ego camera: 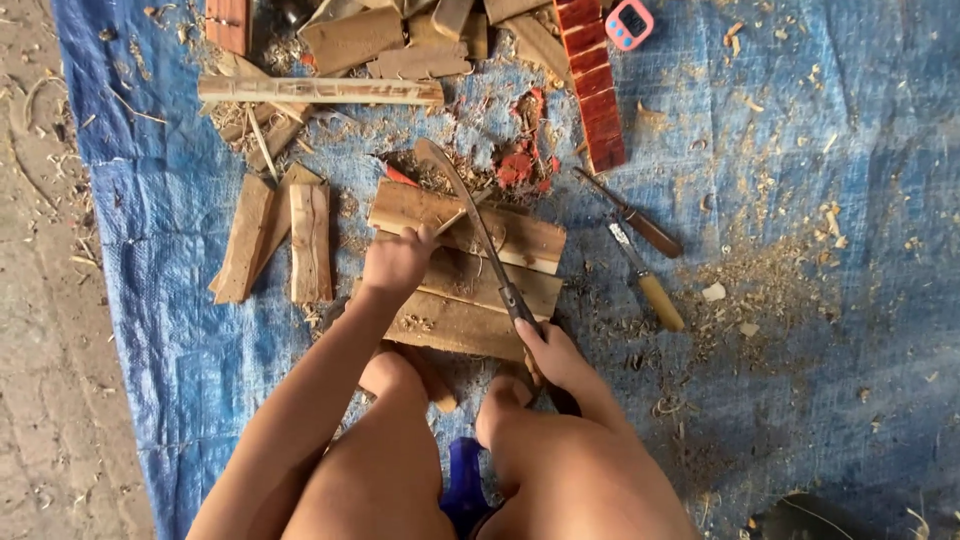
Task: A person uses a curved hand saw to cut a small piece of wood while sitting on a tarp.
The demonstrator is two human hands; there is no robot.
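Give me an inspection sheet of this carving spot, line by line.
Surface: blue tarp on bare ground, strewn with shavings.
Job's things: long curved blade lying across the wooden boards; thin wood piece under the blade.
Clutter: two wood-handled knives, red carved strip, small pink timer, bamboo length, loose planks.
Grippers: left hand pinching the thin wood piece; right hand closed on the blade's handle.
Cables: nothing seen.
Surroundings: dirt floor to the left; the person's bare knees below.
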